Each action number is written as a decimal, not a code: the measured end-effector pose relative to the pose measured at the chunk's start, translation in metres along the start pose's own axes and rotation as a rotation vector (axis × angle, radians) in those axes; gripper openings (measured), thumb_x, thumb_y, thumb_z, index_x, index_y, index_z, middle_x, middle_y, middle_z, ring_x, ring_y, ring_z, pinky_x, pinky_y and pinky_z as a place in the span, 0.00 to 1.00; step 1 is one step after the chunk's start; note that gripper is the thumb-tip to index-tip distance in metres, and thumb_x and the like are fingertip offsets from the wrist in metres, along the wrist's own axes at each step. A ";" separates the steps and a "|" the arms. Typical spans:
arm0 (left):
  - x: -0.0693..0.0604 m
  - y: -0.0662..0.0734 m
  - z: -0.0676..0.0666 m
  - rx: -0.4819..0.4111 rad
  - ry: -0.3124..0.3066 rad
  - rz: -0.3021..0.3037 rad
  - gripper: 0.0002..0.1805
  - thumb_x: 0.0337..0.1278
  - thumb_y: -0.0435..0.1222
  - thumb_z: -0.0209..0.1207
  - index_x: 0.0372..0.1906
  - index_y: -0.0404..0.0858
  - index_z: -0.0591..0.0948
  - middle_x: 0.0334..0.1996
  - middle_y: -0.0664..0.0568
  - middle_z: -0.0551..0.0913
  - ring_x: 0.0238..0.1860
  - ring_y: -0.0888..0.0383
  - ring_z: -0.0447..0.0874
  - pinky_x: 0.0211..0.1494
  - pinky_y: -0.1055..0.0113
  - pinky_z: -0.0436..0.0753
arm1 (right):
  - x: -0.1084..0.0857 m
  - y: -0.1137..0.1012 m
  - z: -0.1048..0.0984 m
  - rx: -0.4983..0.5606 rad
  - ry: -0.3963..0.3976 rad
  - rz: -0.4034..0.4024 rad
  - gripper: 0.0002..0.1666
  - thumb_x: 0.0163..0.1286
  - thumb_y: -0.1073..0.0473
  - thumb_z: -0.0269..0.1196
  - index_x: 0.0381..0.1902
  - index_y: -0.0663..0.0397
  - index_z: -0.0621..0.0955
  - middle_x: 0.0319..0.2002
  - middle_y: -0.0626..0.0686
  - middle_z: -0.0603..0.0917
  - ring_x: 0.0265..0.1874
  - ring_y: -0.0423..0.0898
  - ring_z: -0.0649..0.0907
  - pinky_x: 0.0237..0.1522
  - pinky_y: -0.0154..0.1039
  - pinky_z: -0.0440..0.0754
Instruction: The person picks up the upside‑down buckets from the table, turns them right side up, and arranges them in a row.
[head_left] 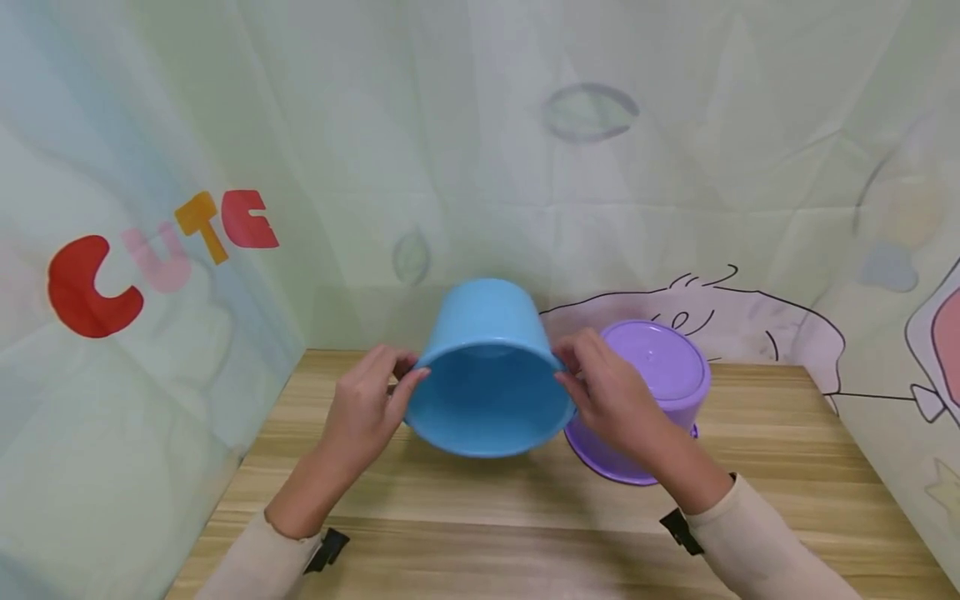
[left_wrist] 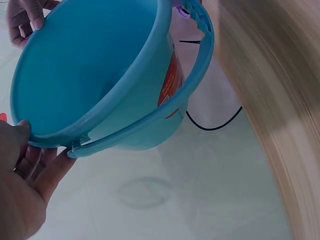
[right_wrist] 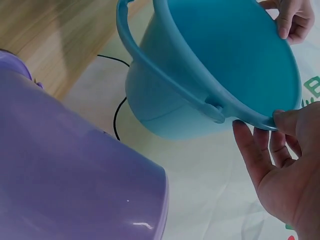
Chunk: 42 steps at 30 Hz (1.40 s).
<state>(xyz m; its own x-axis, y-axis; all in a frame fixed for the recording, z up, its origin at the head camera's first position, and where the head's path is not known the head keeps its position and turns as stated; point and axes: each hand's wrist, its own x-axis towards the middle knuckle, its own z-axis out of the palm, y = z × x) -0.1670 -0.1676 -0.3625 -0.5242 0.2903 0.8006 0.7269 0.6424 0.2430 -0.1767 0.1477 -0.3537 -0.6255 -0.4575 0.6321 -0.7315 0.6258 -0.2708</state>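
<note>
Spotting the blue bucket (head_left: 483, 312)'s red label (left_wrist: 171, 85) only from the left wrist, we see, head view, left hand (head_left: 363, 404) and right hand (head_left: 611, 387) pinching the rim (head_left: 489, 454) at ten and two o'clock.

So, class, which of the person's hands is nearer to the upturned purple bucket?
Right. The right hand grips the blue bucket on the side toward the purple bucket; the left hand grips the blue bucket's opposite side, farther away.
</note>
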 end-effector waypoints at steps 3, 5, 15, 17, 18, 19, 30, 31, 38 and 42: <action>0.003 0.001 -0.001 0.003 -0.015 -0.038 0.10 0.60 0.32 0.68 0.40 0.30 0.81 0.32 0.44 0.81 0.34 0.55 0.85 0.30 0.66 0.89 | 0.003 0.001 -0.001 0.003 -0.001 -0.001 0.17 0.67 0.71 0.68 0.50 0.59 0.75 0.40 0.54 0.77 0.38 0.47 0.84 0.36 0.37 0.88; 0.005 0.001 -0.001 0.003 -0.029 -0.070 0.12 0.55 0.28 0.72 0.41 0.31 0.81 0.33 0.45 0.82 0.34 0.55 0.85 0.30 0.66 0.89 | 0.005 0.002 -0.002 0.010 -0.003 0.006 0.17 0.67 0.72 0.68 0.50 0.60 0.75 0.41 0.54 0.78 0.39 0.47 0.85 0.36 0.38 0.88; 0.014 0.000 0.000 0.046 -0.070 -0.120 0.14 0.55 0.29 0.72 0.45 0.30 0.83 0.33 0.45 0.82 0.34 0.54 0.82 0.29 0.64 0.84 | 0.011 0.007 -0.002 0.047 -0.026 0.029 0.18 0.67 0.72 0.68 0.51 0.60 0.76 0.43 0.55 0.80 0.39 0.47 0.86 0.38 0.38 0.88; 0.016 -0.001 0.001 0.055 -0.076 -0.115 0.14 0.55 0.29 0.72 0.46 0.30 0.83 0.33 0.45 0.82 0.34 0.54 0.81 0.29 0.64 0.82 | 0.012 0.007 -0.003 0.046 -0.039 0.035 0.18 0.67 0.72 0.69 0.51 0.60 0.77 0.43 0.55 0.80 0.39 0.47 0.86 0.37 0.38 0.88; 0.016 -0.002 0.001 0.059 -0.079 -0.116 0.14 0.56 0.29 0.72 0.46 0.30 0.83 0.32 0.45 0.82 0.33 0.54 0.81 0.29 0.64 0.81 | 0.013 0.006 -0.003 0.044 -0.048 0.041 0.17 0.67 0.71 0.69 0.51 0.59 0.77 0.43 0.55 0.79 0.39 0.47 0.86 0.37 0.38 0.88; 0.017 -0.003 0.001 0.063 -0.082 -0.117 0.14 0.56 0.29 0.72 0.46 0.30 0.83 0.32 0.45 0.82 0.33 0.55 0.80 0.30 0.64 0.80 | 0.014 0.006 -0.004 0.042 -0.058 0.049 0.17 0.67 0.71 0.69 0.51 0.59 0.76 0.43 0.55 0.79 0.39 0.47 0.86 0.37 0.38 0.88; 0.028 -0.006 -0.002 0.047 -0.146 -0.173 0.13 0.59 0.30 0.70 0.47 0.30 0.83 0.34 0.44 0.82 0.34 0.53 0.80 0.33 0.60 0.83 | 0.027 0.008 -0.005 0.026 -0.112 0.125 0.16 0.71 0.69 0.67 0.54 0.56 0.77 0.46 0.54 0.80 0.41 0.49 0.87 0.39 0.40 0.89; 0.029 -0.006 -0.002 0.045 -0.154 -0.185 0.13 0.60 0.30 0.70 0.47 0.31 0.83 0.34 0.44 0.82 0.35 0.53 0.80 0.34 0.60 0.84 | 0.027 0.008 -0.005 0.027 -0.112 0.128 0.17 0.71 0.69 0.67 0.55 0.56 0.78 0.46 0.54 0.80 0.41 0.49 0.87 0.39 0.41 0.89; 0.035 -0.010 0.000 0.013 -0.188 -0.237 0.12 0.63 0.30 0.69 0.48 0.30 0.84 0.35 0.43 0.84 0.36 0.52 0.83 0.37 0.58 0.86 | 0.033 0.016 -0.001 0.038 -0.116 0.146 0.19 0.71 0.69 0.66 0.58 0.56 0.79 0.47 0.55 0.81 0.41 0.50 0.88 0.39 0.43 0.89; 0.038 -0.014 0.001 0.001 -0.206 -0.253 0.11 0.64 0.30 0.68 0.49 0.31 0.84 0.34 0.43 0.84 0.34 0.51 0.84 0.35 0.59 0.86 | 0.039 0.019 0.000 0.043 -0.127 0.165 0.18 0.71 0.69 0.66 0.58 0.59 0.80 0.49 0.56 0.82 0.42 0.51 0.88 0.40 0.43 0.90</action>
<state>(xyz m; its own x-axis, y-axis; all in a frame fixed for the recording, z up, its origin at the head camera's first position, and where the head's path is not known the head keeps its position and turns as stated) -0.1982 -0.1647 -0.3360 -0.7672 0.2582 0.5872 0.5612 0.7134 0.4195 -0.2145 0.1416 -0.3343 -0.7648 -0.4291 0.4806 -0.6256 0.6727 -0.3950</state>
